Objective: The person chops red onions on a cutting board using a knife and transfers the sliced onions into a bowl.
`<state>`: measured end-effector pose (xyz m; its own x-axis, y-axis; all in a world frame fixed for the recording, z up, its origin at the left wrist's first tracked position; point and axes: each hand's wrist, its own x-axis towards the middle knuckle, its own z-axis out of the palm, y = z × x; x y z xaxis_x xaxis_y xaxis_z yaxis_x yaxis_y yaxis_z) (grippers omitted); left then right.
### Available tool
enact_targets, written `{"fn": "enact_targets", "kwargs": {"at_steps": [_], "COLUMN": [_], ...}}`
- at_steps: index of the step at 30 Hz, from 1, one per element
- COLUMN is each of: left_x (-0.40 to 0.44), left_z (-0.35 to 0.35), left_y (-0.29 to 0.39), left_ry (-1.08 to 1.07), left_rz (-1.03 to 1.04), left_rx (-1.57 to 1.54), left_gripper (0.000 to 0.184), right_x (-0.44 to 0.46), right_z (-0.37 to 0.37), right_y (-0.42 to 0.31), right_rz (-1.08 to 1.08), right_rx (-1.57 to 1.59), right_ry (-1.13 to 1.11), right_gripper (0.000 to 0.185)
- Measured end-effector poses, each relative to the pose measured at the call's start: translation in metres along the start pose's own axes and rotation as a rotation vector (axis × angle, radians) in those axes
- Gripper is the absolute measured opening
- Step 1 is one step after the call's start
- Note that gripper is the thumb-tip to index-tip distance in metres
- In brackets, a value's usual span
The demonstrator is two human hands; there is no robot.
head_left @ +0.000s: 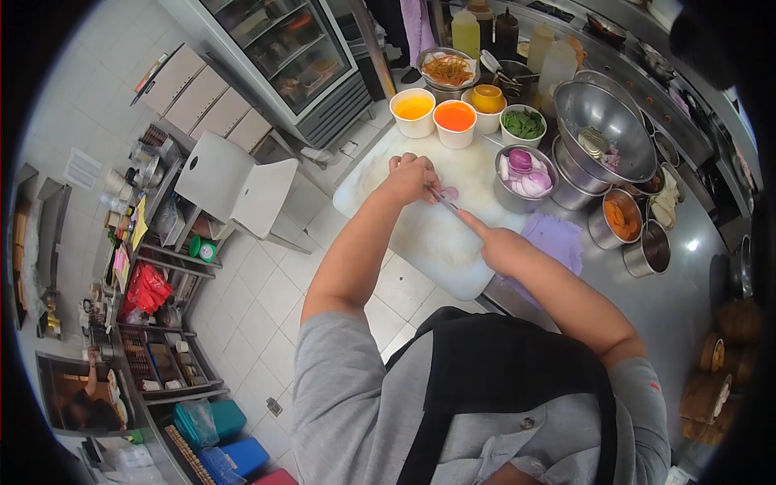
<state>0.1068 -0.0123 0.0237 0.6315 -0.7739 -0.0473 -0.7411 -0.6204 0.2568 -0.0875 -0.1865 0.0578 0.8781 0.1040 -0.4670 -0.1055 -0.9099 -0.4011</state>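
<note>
My right hand (505, 246) is closed round the handle of a knife (443, 200), whose blade lies low over the white cutting board (436, 242). Beside the blade, my left hand (411, 178) has its fingers curled down on a piece of red onion, mostly hidden beneath them. A thin purple onion slice (450, 193) lies on the board by the blade. Right of the board stands a metal pot (524, 202) filled with peeled red onions (524, 171).
Along the board's far edge stand tubs of yellow sauce (413, 105), orange sauce (454, 117) and chopped greens (524, 124). A large steel bowl (602, 129) rests on pots at right. A purple cloth (554, 242) lies beside the board. A white chair (238, 182) stands left.
</note>
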Motion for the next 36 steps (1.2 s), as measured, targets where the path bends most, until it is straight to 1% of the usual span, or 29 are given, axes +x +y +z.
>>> {"fn": "enact_targets", "kwargs": {"at_steps": [2, 4, 5, 7, 13, 22, 28, 32, 35, 36], "left_x": [-0.003, -0.002, -0.002, -0.003, -0.005, -0.003, -0.005, -0.004, -0.006, -0.007], "left_z": [0.001, 0.0, -0.001, 0.0, 0.008, 0.005, 0.004, 0.007, 0.004, 0.003], "left_y": [0.001, 0.002, 0.004, 0.004, -0.004, -0.004, -0.006, -0.006, -0.002, 0.001], "left_ry": [-0.005, 0.0, 0.004, 0.0, 0.032, 0.017, 0.015, 0.028, 0.034, 0.032], "left_rz": [-0.007, -0.021, -0.019, -0.008, 0.006, 0.016, 0.024, 0.022, 0.007, -0.003], "left_rx": [0.001, 0.014, 0.02, 0.025, -0.006, -0.009, -0.018, -0.01, 0.019, 0.037], "left_gripper": [0.033, 0.032, 0.032, 0.032, 0.031, 0.032, 0.032, 0.032, 0.031, 0.032], "right_x": [0.002, -0.004, -0.004, -0.006, -0.034, -0.028, -0.012, -0.007, -0.016, -0.024], "right_z": [-0.001, -0.011, -0.011, -0.006, -0.02, -0.016, -0.009, 0.0, -0.01, -0.02], "right_y": [-0.004, -0.01, -0.008, -0.003, -0.005, -0.004, -0.003, 0.0, -0.007, -0.011], "right_rz": [0.002, 0.053, 0.052, -0.018, -0.009, -0.022, 0.013, -0.002, 0.004, 0.023], "right_rx": [-0.004, 0.02, 0.02, -0.013, -0.007, -0.066, 0.017, 0.001, 0.006, 0.009], "right_ry": [0.006, -0.065, -0.058, -0.011, -0.011, -0.006, -0.048, -0.012, -0.029, -0.071], "right_gripper": [0.087, 0.086, 0.086, 0.086, 0.085, 0.085, 0.084, 0.084, 0.086, 0.086]}}
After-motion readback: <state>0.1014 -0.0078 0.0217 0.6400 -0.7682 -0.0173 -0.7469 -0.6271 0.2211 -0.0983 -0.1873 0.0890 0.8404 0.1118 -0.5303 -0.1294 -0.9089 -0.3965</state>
